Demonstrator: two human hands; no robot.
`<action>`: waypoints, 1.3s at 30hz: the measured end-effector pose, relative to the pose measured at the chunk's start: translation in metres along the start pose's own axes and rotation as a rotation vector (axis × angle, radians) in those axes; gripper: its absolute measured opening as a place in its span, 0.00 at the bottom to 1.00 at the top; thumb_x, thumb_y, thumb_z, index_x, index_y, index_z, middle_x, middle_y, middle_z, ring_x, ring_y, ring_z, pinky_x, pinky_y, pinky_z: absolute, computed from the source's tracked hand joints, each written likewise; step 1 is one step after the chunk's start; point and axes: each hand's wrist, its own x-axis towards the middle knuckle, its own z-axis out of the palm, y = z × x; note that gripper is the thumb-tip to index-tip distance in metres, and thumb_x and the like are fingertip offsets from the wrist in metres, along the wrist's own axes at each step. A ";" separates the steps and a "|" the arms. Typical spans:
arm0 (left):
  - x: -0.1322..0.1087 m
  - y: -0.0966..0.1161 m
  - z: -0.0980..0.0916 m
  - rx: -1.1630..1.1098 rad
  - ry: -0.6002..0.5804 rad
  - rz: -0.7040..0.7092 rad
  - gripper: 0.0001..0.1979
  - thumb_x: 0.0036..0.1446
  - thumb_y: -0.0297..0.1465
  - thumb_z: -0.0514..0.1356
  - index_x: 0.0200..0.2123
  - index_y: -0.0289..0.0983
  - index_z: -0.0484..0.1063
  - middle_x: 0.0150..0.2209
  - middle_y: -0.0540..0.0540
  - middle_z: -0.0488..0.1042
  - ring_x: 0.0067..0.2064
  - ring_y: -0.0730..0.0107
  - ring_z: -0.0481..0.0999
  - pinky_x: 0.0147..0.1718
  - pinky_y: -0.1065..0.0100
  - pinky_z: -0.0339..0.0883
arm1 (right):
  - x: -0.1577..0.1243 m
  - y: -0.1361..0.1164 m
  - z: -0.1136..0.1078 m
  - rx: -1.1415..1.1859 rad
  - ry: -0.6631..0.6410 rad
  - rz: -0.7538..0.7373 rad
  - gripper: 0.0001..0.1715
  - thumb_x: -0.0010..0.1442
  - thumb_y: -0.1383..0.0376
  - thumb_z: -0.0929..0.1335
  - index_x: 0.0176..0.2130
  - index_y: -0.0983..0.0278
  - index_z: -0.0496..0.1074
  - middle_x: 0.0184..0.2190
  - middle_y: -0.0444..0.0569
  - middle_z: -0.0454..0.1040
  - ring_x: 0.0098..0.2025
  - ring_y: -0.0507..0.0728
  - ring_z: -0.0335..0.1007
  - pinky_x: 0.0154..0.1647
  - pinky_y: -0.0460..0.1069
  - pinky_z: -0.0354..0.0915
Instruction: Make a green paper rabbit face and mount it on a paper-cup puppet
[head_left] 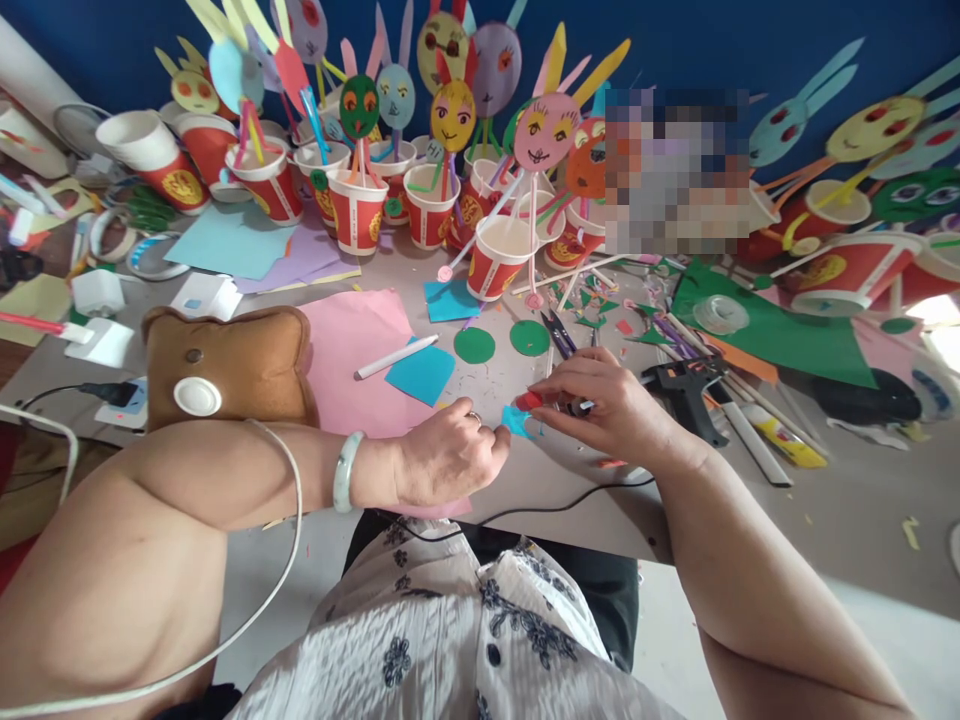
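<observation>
My left hand point(454, 455) is closed, its thumb and fingertips at the edge of a small blue paper piece point(516, 420). In my right hand point(607, 400), thumb and forefinger pinch a small red piece point(529, 400) right above the blue paper. Something dark and shiny shows beneath my right fingers, too covered to name. Beyond my hands lie two green paper circles point(475, 346) and a pair of dark-handled scissors point(559, 333). A larger blue paper piece point(421, 372) and a white pen point(396, 357) rest on pink paper point(352, 330).
Paper cups point(358, 215) with paper-faced figures line the back. A brown cushion-like pouch point(232, 350) sits left, beneath a white cable point(298, 500). At right are a black glue gun point(690, 395), a yellow cutter point(795, 440) and green paper point(817, 340). Paper scraps litter the table.
</observation>
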 end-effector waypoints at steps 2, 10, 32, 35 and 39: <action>0.000 0.000 0.000 0.009 -0.011 0.004 0.19 0.57 0.22 0.53 0.50 0.20 0.73 0.26 0.40 0.76 0.28 0.59 0.76 0.33 0.59 0.59 | 0.000 -0.001 -0.001 0.014 -0.001 0.002 0.11 0.67 0.56 0.69 0.37 0.59 0.77 0.29 0.48 0.80 0.32 0.57 0.75 0.48 0.58 0.63; 0.002 0.000 -0.001 0.015 -0.040 0.007 0.20 0.58 0.22 0.52 0.51 0.19 0.72 0.26 0.40 0.76 0.28 0.60 0.76 0.33 0.59 0.59 | 0.000 0.000 0.007 0.014 -0.054 -0.042 0.11 0.68 0.57 0.69 0.38 0.61 0.78 0.29 0.48 0.81 0.32 0.56 0.75 0.46 0.57 0.63; 0.004 0.000 -0.003 -0.001 -0.093 0.011 0.20 0.58 0.22 0.51 0.51 0.18 0.72 0.27 0.39 0.76 0.30 0.58 0.78 0.34 0.58 0.60 | -0.001 0.000 0.009 0.044 -0.085 -0.018 0.11 0.68 0.58 0.69 0.39 0.62 0.78 0.28 0.47 0.78 0.31 0.55 0.73 0.46 0.56 0.62; 0.002 0.001 -0.002 -0.001 -0.076 0.008 0.20 0.58 0.21 0.52 0.51 0.18 0.72 0.28 0.38 0.77 0.30 0.58 0.78 0.34 0.58 0.60 | -0.001 0.000 0.009 0.047 -0.088 -0.030 0.11 0.68 0.58 0.69 0.39 0.62 0.78 0.29 0.47 0.78 0.32 0.55 0.73 0.46 0.56 0.62; 0.001 0.001 -0.001 -0.005 -0.041 0.007 0.19 0.58 0.21 0.53 0.50 0.19 0.72 0.27 0.38 0.76 0.29 0.58 0.78 0.34 0.58 0.60 | -0.001 0.001 0.010 0.048 -0.088 -0.040 0.11 0.68 0.58 0.69 0.39 0.62 0.78 0.29 0.48 0.79 0.32 0.55 0.74 0.46 0.56 0.61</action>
